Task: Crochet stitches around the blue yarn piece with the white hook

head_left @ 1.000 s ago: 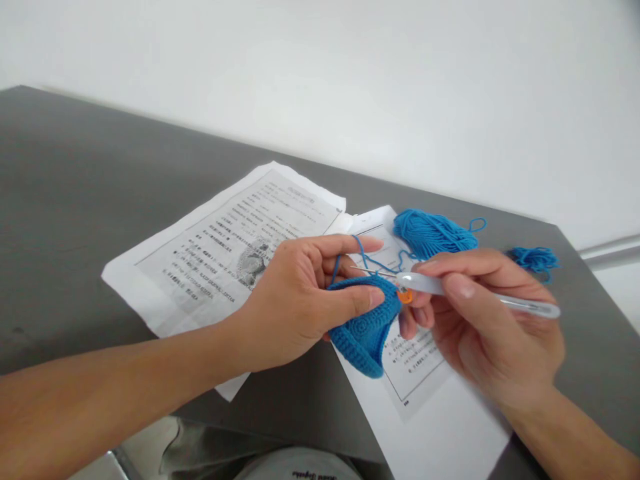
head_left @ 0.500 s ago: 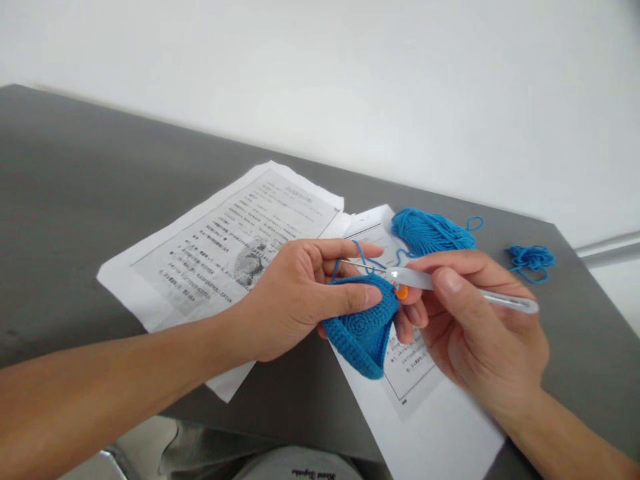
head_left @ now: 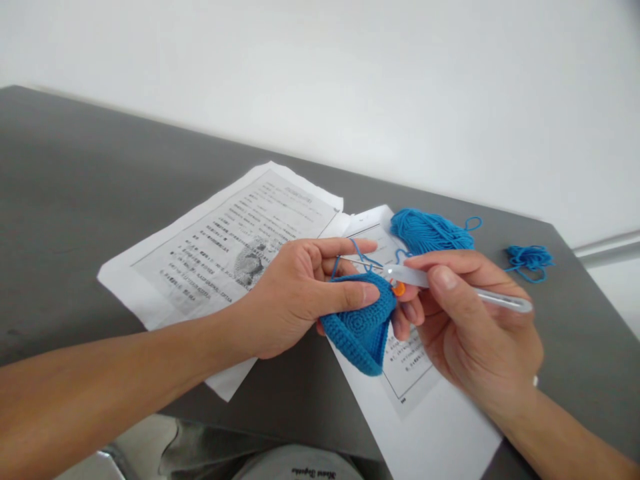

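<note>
Behind the dark grey table point(head_left: 125, 173), a plain white wall point(head_left: 320, 80) under soft, even light, and, to the right of the same table, a narrow grey strip point(head_left: 607, 244) between two whitish surfaces point(head_left: 625, 280).

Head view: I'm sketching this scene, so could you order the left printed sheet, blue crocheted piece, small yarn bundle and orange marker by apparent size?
1. Left printed sheet
2. Blue crocheted piece, partly covered
3. Small yarn bundle
4. Orange marker
</note>
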A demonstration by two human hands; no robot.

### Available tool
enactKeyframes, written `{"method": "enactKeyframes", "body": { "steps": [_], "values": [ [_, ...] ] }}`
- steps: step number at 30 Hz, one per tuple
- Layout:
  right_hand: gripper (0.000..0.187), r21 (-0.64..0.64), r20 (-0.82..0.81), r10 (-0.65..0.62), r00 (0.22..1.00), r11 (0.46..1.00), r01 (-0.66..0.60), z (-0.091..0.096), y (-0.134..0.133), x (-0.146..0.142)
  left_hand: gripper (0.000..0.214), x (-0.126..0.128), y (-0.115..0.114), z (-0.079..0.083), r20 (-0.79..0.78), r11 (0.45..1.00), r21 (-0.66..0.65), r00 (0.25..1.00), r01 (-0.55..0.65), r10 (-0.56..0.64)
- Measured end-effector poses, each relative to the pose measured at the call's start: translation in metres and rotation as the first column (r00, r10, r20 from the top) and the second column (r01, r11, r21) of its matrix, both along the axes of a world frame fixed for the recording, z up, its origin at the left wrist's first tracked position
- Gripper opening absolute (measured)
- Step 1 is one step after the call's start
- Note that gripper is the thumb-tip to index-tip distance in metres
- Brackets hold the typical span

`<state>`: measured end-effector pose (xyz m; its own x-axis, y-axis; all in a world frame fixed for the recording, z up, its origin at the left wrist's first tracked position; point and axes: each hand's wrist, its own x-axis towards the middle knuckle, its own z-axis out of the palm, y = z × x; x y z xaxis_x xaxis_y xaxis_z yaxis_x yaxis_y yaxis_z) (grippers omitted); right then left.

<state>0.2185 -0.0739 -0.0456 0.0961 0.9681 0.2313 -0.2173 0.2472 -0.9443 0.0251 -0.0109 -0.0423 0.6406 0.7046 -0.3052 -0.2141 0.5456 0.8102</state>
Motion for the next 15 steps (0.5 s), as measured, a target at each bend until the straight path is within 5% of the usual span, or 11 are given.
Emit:
{"method": "enactKeyframes", "body": {
  "steps": [15],
  "values": [
    [0.011, -0.006, 0.015, -0.040, 0.999, 0.999, 0.040, 0.0000, 0.0003, -0.0025, 0.070, 0.0004, 0.0006, 0.0003, 0.002, 0.999, 0.032, 1.000, -0.017, 0.017]
  ]
}}
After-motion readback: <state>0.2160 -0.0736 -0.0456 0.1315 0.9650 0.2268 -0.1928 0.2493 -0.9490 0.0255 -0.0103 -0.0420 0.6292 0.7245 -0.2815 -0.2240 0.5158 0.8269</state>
